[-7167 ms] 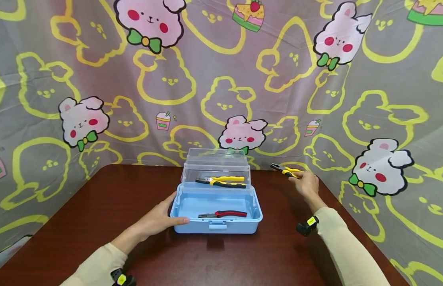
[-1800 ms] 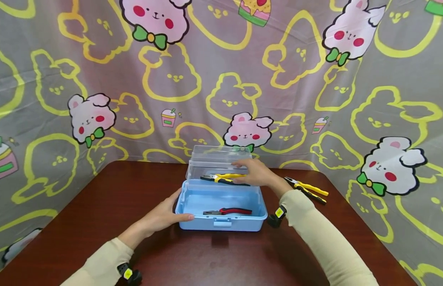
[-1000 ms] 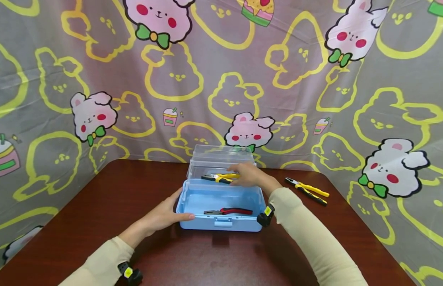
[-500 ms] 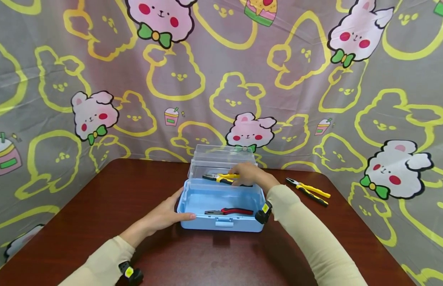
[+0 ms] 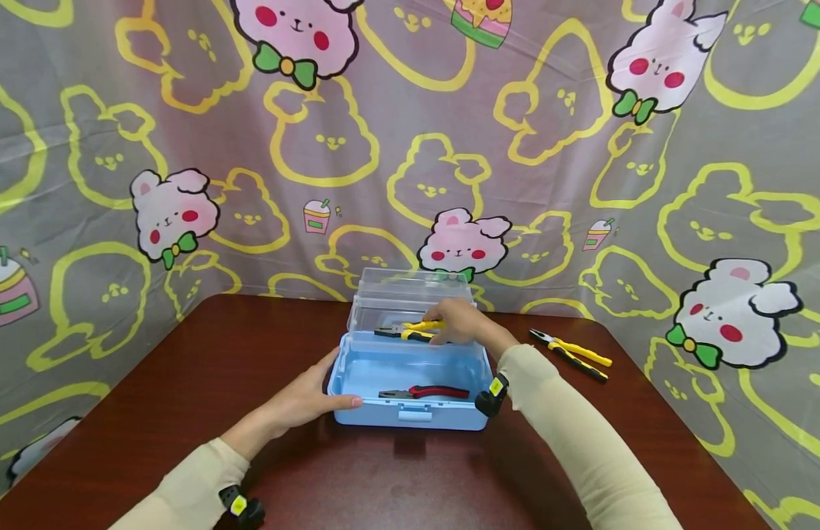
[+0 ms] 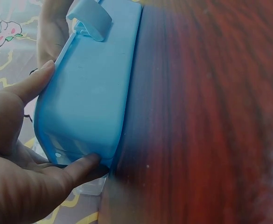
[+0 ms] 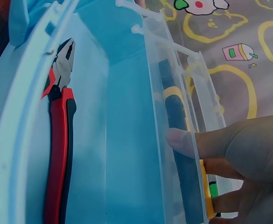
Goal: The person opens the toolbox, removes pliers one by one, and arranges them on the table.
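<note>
My left hand [image 5: 304, 391] grips the left end of the open blue toolbox [image 5: 370, 417], thumb over the front rim and fingers along the side wall [image 6: 75, 144]. My right hand [image 5: 464, 322] reaches into the clear raised tray [image 5: 366, 315] behind the box and grips yellow-and-black pliers [image 5: 400, 333] by the handles. In the right wrist view the thumb lies on the pliers' dark handle [image 7: 185, 175], with the other fingers behind. Red-and-black pliers [image 5: 436, 391] lie inside the box along its front wall, jaws to the left.
Another pair of yellow-and-black pliers [image 5: 572, 355] lies on the brown table [image 5: 264, 464] to the right of the box. A transparent lid [image 5: 413, 278] stands raised at the back. Behind the table hangs a patterned cloth [image 5: 383, 110].
The right hand set down its yellow-and-black pliers on the table at right, then moved left to the tray and took hold of the pliers there. The left hand stayed on the box.
</note>
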`<state>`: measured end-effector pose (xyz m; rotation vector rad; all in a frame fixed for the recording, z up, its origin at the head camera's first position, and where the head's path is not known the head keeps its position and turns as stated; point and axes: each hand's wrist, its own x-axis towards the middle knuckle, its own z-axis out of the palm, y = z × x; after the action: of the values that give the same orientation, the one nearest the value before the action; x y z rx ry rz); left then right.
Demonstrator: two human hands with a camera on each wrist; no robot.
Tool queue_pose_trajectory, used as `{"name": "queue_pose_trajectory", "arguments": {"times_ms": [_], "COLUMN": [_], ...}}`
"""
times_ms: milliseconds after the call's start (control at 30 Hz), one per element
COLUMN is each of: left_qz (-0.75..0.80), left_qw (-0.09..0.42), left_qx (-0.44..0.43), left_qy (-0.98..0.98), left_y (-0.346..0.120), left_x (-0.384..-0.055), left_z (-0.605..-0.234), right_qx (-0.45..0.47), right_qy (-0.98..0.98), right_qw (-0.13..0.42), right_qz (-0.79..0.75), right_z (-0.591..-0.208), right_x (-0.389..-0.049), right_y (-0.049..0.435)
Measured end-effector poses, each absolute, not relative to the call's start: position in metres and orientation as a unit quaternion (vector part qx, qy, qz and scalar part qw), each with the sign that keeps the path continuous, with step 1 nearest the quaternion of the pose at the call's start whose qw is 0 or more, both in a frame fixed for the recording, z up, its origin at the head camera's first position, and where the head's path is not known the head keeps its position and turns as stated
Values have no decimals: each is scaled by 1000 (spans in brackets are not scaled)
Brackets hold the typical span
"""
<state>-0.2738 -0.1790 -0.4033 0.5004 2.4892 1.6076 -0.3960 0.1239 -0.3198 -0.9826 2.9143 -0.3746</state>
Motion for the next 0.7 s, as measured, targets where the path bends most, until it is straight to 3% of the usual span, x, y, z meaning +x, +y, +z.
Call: {"name": "queue_pose_trajectory", "arguments": {"times_ms": [700], "left_qz": [537], "left_qw": [67], "left_qx": [167], "left_qy": [824], "left_y": [-179], "left_x": [-276], "left_z": [-407], "right_qx": [-303], "right_qy": [938], "right_qw": [10], "right_qz": [-166], "right_z": [-319], "right_x": [-386], "right_y": [128]}}
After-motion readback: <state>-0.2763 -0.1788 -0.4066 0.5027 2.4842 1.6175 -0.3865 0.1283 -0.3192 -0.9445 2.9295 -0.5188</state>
